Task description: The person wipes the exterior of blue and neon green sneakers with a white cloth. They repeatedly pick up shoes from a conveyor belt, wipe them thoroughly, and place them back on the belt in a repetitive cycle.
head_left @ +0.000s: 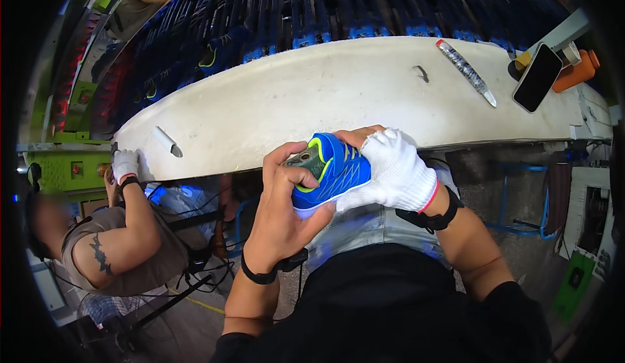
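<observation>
Between my two hands is a small blue shoe (342,177) with a lime-green collar lining and a pale sole. A dark green shoe last (310,161) fills its opening. My bare left hand (283,197) wraps the heel end, its fingers over the collar and last and its thumb low along the sole. My right hand (397,174), in a white knit glove with bare fingertips, closes round the toe end. The toe itself is hidden under the glove. The shoe is held just off the near edge of the white bench (260,115).
On the bench lie a patterned pen-like tool (465,71), a phone (538,78), an orange container (576,70) and a cut white tube (168,141). Beyond runs a dark slatted conveyor (364,5) carrying blue shoes (224,49). A co-worker (124,246) sits at left, one gloved hand at the bench.
</observation>
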Tool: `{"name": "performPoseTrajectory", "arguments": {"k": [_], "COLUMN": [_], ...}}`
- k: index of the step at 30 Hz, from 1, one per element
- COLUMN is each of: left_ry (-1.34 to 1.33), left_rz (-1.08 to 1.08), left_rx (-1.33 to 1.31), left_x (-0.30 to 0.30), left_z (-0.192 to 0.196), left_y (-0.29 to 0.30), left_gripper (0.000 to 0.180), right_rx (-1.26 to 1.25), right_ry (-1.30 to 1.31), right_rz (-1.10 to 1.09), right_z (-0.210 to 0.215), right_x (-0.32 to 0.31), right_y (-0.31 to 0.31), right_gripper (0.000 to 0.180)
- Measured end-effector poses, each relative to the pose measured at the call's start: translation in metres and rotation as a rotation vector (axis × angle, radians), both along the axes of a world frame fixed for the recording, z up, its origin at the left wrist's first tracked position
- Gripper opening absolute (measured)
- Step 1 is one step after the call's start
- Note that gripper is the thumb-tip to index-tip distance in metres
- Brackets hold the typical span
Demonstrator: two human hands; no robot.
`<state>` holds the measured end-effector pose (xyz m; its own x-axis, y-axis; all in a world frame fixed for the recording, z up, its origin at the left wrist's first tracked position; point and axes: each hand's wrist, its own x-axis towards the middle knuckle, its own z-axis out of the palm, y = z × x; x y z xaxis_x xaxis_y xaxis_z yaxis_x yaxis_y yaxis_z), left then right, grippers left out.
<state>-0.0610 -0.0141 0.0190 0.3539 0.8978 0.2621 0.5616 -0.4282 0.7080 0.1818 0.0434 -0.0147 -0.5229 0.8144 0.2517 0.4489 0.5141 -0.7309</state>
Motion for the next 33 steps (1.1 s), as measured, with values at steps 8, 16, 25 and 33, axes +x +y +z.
{"name": "performPoseTrajectory", "arguments": {"k": [8,16,25,33], "left_ry": [-0.066,-0.167,-0.356,-0.513], "left_rz": [0.065,0.053,0.133,-0.073], "left_rx": [0.004,-0.056,-0.099,0.229], "left_x": [0.0,-0.011,-0.006,0.073], "left_z": [-0.012,-0.027,-0.035,-0.021], "left_y": [-0.001,0.006,0.005,0.053], "left_gripper": [0.051,0.055,0.063,0.062], "right_rx": [0.096,0.11,-0.119,0.307], "right_ry": [0.053,0.19,0.706,0.376], "right_rz": [0.002,0.004,-0.266,-0.314], "right_z": [-0.012,-0.031,-0.031,-0.003], "right_x": [-0.002,0.007,0.007,0.056], "right_y": [0.002,0.012,-0.005,-0.045], "right_gripper": [0.085,0.057,0.053,0.11]}}
